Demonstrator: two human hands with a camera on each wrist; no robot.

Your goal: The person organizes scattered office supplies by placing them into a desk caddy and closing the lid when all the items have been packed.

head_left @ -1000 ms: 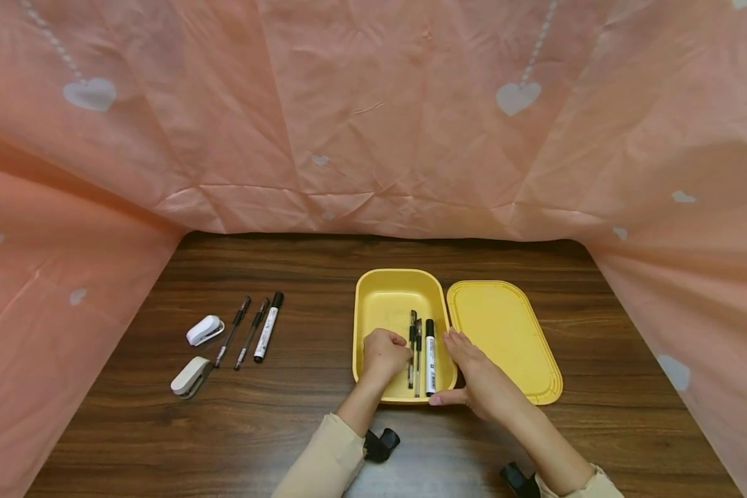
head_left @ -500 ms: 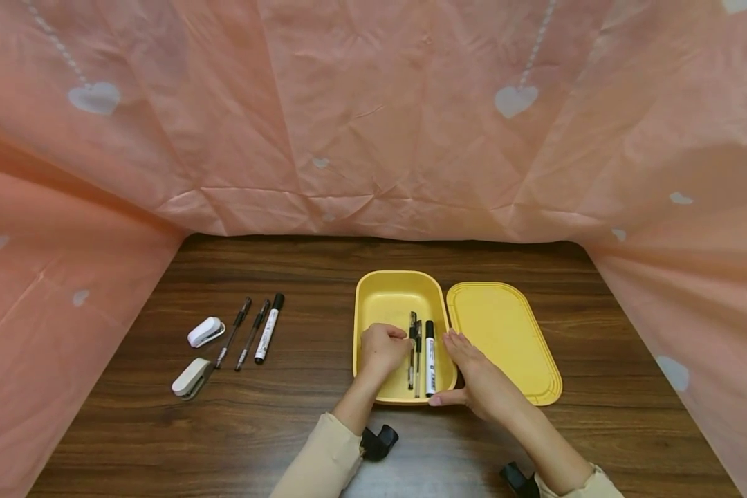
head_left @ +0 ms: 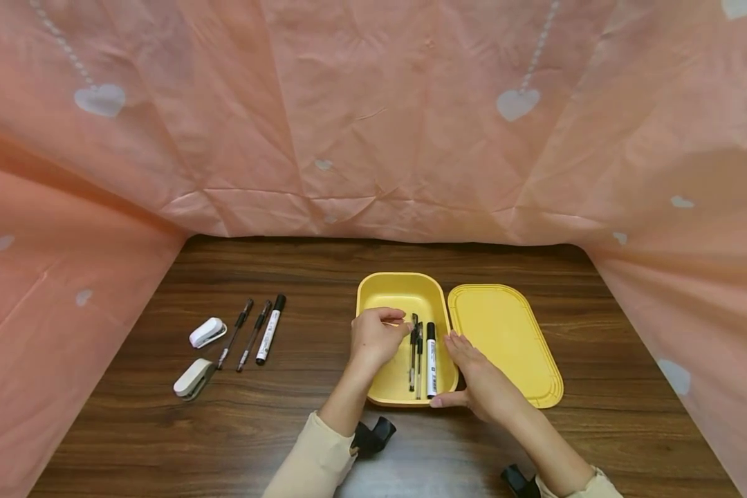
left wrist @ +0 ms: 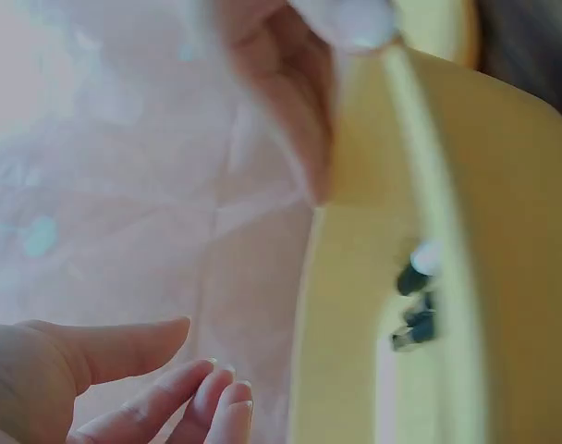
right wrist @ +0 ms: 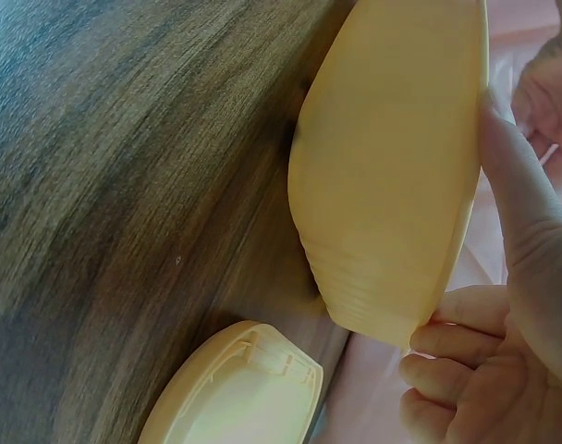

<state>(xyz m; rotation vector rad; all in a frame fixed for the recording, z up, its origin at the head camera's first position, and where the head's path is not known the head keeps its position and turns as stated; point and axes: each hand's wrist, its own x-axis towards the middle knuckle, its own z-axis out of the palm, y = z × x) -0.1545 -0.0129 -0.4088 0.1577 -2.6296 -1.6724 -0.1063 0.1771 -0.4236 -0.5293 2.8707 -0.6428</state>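
A yellow plastic box stands without its lid on the table. Along its right side lie a black gel pen, a second gel pen and a white marker with a black cap. My left hand hovers over the box, left of the pens; in the left wrist view its thumb and fingers are apart with nothing between them. My right hand holds the box's near right corner, thumb at the front wall and fingers along the right side. The right wrist view shows that thumb on the rim.
Right of the box lies its yellow lid. On the left are a white stapler, a beige stapler, two black gel pens and a marker. Pink cloth hangs around the dark wooden table.
My left hand has moved up and slightly left, away from the pens in the box. The right hand, the box and the pens have stayed put.
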